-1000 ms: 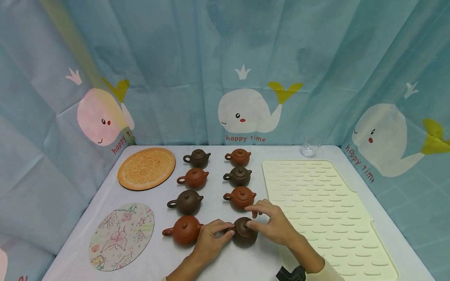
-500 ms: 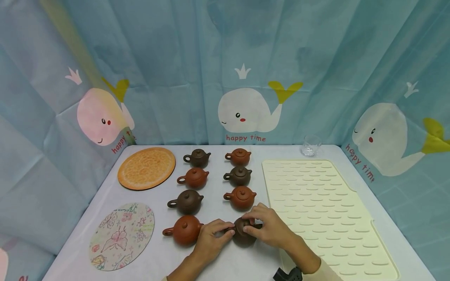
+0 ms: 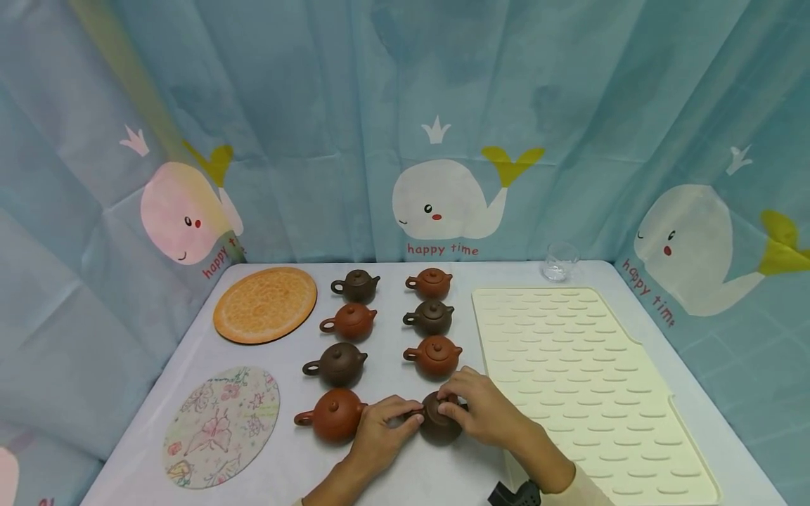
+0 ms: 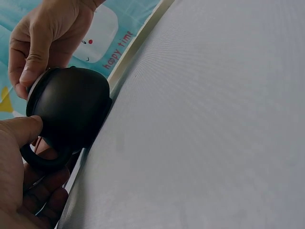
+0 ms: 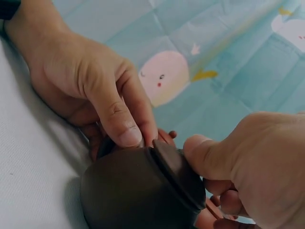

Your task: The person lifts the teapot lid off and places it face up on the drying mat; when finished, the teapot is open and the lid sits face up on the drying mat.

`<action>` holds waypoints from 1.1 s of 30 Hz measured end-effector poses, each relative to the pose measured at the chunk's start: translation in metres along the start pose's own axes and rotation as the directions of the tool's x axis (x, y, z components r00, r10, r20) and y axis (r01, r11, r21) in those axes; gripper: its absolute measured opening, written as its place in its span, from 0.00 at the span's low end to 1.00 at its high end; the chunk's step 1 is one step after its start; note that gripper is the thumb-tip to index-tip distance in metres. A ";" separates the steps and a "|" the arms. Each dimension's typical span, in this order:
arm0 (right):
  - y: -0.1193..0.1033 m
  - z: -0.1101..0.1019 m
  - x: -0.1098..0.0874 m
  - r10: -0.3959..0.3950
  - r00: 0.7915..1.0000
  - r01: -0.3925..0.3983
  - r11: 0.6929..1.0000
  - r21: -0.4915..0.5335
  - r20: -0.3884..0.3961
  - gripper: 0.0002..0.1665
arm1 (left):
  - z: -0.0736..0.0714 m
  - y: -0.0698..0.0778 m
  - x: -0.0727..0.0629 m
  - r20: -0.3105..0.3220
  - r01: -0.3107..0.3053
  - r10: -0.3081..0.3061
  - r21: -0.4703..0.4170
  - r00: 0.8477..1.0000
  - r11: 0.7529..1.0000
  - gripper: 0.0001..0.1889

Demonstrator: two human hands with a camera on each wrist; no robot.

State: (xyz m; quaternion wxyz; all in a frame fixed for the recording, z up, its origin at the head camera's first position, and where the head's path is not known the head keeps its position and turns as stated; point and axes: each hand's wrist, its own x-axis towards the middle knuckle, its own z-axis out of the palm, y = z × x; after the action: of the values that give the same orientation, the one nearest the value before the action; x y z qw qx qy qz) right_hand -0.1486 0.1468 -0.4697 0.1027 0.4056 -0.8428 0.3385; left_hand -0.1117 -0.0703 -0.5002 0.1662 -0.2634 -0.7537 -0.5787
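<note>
At the near end of the right-hand row stands a dark brown teapot (image 3: 438, 429). My left hand (image 3: 377, 437) pinches its handle, which shows as a black loop in the left wrist view. From the other side my right hand (image 3: 486, 409) pinches the top of the lid (image 5: 178, 174) between thumb and fingers; the knob is hidden behind them. The right wrist view has a dark line between lid and body, and I cannot tell whether the lid is raised. Just left of my left hand sits a red-brown teapot (image 3: 337, 416). Another red-brown teapot (image 3: 436, 355) is behind the held one.
More brown and red-brown teapots stand in two rows, among them a dark one (image 3: 340, 364). On the left lie an orange round mat (image 3: 266, 305) and a patterned oval mat (image 3: 221, 429). A cream ridged mat (image 3: 569, 365) covers the right side, with a clear glass (image 3: 560, 263) behind it.
My right hand has moved in over the dark brown teapot, and its spread fingers have come together with the thumb on the lid. My left hand keeps its place on the handle.
</note>
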 end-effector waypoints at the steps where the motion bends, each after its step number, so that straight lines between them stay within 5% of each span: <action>1: 0.000 0.000 0.000 -0.003 1.000 0.003 1.000 -0.004 -0.003 0.06 | 0.000 0.001 0.000 0.001 0.000 0.000 -0.002 1.000 1.000 0.10; 11: 0.006 0.003 -0.004 -0.057 0.990 0.060 0.998 0.018 -0.127 0.07 | 0.004 -0.012 -0.003 -0.015 -0.026 0.026 0.006 1.000 1.000 0.11; 17: 0.009 0.002 -0.007 0.030 0.987 -0.023 0.999 0.045 -0.158 0.07 | 0.008 -0.034 -0.010 -0.009 0.004 -0.004 0.018 1.000 1.000 0.10; 25: 0.009 -0.002 -0.010 0.116 0.976 -0.099 0.990 0.098 -0.183 0.04 | 0.007 -0.034 -0.011 0.003 0.036 -0.036 0.005 0.999 0.999 0.09; 29: 0.011 -0.002 -0.011 0.200 0.962 -0.162 0.965 0.205 -0.184 0.03 | 0.008 -0.034 -0.011 0.007 0.051 -0.051 0.007 0.999 0.999 0.09; 33: 0.014 -0.002 -0.014 0.312 0.940 -0.248 0.902 0.354 -0.135 0.02 | 0.008 -0.034 -0.011 0.007 0.051 -0.051 -0.005 0.999 0.999 0.08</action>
State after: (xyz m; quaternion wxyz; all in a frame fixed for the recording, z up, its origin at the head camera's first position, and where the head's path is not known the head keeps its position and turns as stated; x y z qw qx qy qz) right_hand -0.1506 0.1627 -0.4818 0.0625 0.2572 -0.8099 0.5235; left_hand -0.1226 -0.0715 -0.5354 0.1481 -0.2466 -0.7594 -0.5836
